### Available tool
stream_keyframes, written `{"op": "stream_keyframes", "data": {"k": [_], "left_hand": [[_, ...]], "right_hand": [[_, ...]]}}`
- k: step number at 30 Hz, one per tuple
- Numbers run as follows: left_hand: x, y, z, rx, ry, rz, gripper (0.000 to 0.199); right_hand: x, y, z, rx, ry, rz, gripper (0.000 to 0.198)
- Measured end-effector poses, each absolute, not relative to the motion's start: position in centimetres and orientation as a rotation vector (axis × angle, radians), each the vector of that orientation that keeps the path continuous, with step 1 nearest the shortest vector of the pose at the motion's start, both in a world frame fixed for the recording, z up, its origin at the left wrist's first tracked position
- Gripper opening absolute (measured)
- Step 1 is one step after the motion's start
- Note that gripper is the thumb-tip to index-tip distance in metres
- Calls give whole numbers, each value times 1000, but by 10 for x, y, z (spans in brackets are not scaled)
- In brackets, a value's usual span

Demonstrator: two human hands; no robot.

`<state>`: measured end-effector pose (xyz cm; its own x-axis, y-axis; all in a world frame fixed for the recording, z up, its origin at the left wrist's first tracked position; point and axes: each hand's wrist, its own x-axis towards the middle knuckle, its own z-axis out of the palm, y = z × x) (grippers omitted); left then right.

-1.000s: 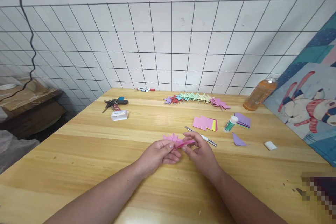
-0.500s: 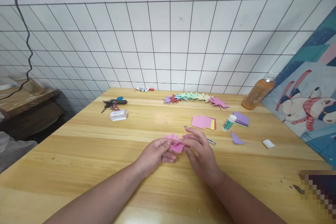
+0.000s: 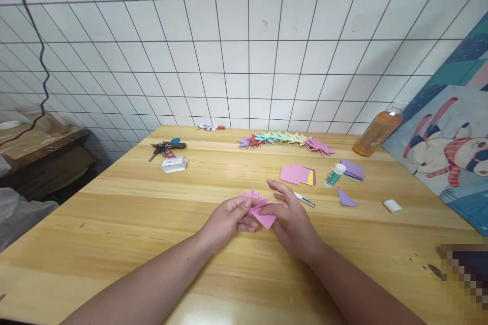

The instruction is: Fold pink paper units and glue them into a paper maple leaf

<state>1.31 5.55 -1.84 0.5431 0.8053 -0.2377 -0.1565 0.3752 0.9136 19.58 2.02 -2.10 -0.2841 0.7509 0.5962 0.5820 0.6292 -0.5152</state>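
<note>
Between my hands, just above the table, is a pink folded-paper piece [image 3: 265, 217] with several spiky points at its far left end. My left hand [image 3: 234, 217] pinches it between thumb and fingers, the thumb lying on top. My right hand [image 3: 292, 221] grips its right side with thumb and index finger, while the other fingers are raised and bent. Part of the paper is hidden by my fingers. Close beyond my right hand lies a pen [image 3: 305, 200]. Pink and yellow paper squares [image 3: 295, 173] lie farther back.
A chain of multicoloured folded paper [image 3: 284, 138] lies near the wall. To the right are a glue stick [image 3: 335, 175], purple paper squares [image 3: 353, 169], a folded purple triangle [image 3: 346, 197], a white eraser-like block [image 3: 392, 206] and a bottle [image 3: 377, 131]. Keys [image 3: 168, 148] and a small box [image 3: 174, 164] lie left.
My right fingers have moved on the pink paper, with the index finger now lower over it. Its near flap shows wider and points down to the right. The camera view has shifted slightly.
</note>
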Motion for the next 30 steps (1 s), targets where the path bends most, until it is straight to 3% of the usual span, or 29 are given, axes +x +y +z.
{"op": "stream_keyframes", "data": {"k": [7,20,30], "left_hand": [[12,55,-17,1390,747,673,41],[15,53,-21,1306,844,448,35],[15,57,-21,1134,937,703,34]], "right_hand": [[201,27,-28,-1028,-1985,371,41],[203,29,-31,-1009,-1984,464,36],[201,29,-25,-970,-1978,672,33]]}}
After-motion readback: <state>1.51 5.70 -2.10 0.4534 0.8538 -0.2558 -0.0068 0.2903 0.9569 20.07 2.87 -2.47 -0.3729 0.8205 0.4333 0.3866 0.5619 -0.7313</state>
